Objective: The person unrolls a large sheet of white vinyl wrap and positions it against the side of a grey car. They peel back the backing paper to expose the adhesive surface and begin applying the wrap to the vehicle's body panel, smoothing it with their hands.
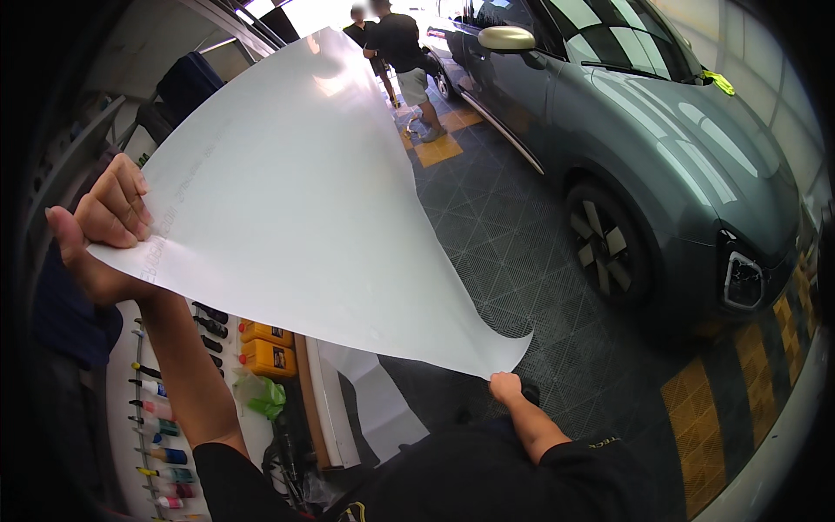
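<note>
A large white glossy film sheet [296,209] with faint print along one side stretches across the view between my two hands. My left hand [113,217], raised at the left, has its fingers curled over the sheet's left edge, with the thumb sticking out. Low in the middle, my right hand [504,388] pinches the sheet's near right corner. Beside that hand the sheet's edge curls upward. The sheet rises and slants away from me, hiding part of the room behind it.
A grey-green car [696,183] stands at the right on dark and yellow floor tiles [696,418]. Two people [396,43] stand near its far end. Spray bottles [170,455], yellow jugs [267,358] and a long box [322,409] are at the lower left. More white sheet [383,404] hangs low.
</note>
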Demonstrator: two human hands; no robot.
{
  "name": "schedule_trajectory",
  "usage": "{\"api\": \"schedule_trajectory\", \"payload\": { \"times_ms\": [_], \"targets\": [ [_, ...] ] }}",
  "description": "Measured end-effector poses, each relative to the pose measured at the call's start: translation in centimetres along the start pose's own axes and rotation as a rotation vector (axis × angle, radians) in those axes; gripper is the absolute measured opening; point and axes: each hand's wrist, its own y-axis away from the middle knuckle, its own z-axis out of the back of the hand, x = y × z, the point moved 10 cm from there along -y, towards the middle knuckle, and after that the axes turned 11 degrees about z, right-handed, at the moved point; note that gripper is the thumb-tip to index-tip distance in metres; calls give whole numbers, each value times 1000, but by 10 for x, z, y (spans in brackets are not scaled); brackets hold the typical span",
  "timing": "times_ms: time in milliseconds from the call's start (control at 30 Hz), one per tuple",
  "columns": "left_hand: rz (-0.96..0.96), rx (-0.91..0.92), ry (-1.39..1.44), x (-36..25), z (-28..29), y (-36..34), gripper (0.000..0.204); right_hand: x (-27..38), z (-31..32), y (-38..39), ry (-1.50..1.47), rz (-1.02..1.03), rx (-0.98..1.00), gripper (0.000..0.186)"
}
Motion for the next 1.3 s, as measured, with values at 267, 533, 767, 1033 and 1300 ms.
{"api": "schedule_trajectory", "payload": {
  "times_ms": [267,533,767,1033,1300],
  "targets": [
    [-28,-55,50,0,20,5,57,-1,8,12,32,-46,34,29],
    [-113,71,183,0,39,13,62,-11,15,19,58,-107,-22,29],
    [-215,77,186,0,43,20,62,-19,15,25,71,-150,-42,29],
    [-156,202,82,-13,42,20,62,-7,17,30,54,-118,19,29],
    [-204,349,13,-12,9,13,56,-21,13,19,58,-50,48,29]
  ]
}}
